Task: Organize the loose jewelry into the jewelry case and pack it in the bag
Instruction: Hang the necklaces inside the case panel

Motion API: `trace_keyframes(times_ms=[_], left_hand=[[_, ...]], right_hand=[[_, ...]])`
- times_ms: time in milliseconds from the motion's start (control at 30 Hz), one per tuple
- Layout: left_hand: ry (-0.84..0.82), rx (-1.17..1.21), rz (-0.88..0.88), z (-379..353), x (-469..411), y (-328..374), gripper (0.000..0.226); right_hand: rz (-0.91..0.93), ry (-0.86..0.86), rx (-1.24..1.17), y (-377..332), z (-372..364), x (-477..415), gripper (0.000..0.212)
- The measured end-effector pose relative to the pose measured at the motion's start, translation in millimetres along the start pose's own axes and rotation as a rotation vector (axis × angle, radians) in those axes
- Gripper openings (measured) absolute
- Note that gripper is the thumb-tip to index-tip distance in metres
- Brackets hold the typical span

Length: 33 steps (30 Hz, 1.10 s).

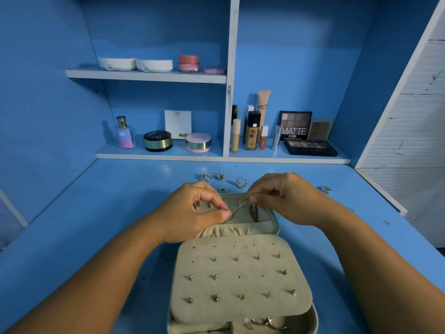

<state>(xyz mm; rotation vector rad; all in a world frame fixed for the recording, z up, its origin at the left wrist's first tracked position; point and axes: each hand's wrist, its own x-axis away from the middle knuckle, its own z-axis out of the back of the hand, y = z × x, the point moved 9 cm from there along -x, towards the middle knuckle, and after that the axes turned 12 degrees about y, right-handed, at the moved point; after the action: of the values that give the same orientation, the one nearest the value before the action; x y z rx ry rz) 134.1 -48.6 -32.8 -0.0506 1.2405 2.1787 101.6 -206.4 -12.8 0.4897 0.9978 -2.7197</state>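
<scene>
Holding chain (238, 206) over case (250, 266), blue desk (101, 213) w/ shelves (149, 75).

Even cool light, soft shadows, wide-angle bending at edges, slight softness

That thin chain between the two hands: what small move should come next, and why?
Probably lower the thin chain into the far half of the jewelry case, beside the dark chain that lies there. The left hand and the right hand each pinch it and hold it taut just above that half, so it looks ready to set down.
</scene>
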Motion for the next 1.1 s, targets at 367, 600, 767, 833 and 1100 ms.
trace_keyframes(times_ms=[367, 600, 767, 833, 1100], left_hand=[[0.184, -0.153, -0.051, 5.6, 0.9, 2.5, 0.008], [0.120, -0.116, -0.069, -5.4, 2.0, 11.0, 0.011], [0.130, -0.052, 0.000, -2.3, 0.8, 7.1, 0.002], [0.150, -0.015, 0.050, 1.1, 0.3, 5.4, 0.009], [0.224, -0.121, 0.191, 4.0, 2.4, -13.8, 0.026]], right_hand=[[-0.051, -0.080, -0.079, -10.8, -10.2, 5.7, 0.014], [0.000, -0.060, -0.108, -24.1, -16.7, 3.9, 0.011], [-0.016, -0.030, -0.137, -22.7, -12.0, 2.1, 0.011], [-0.035, -0.034, -0.106, -16.1, -8.2, 2.0, 0.012], [-0.111, 0.011, 0.029, 8.4, -9.4, -3.0, 0.008]])
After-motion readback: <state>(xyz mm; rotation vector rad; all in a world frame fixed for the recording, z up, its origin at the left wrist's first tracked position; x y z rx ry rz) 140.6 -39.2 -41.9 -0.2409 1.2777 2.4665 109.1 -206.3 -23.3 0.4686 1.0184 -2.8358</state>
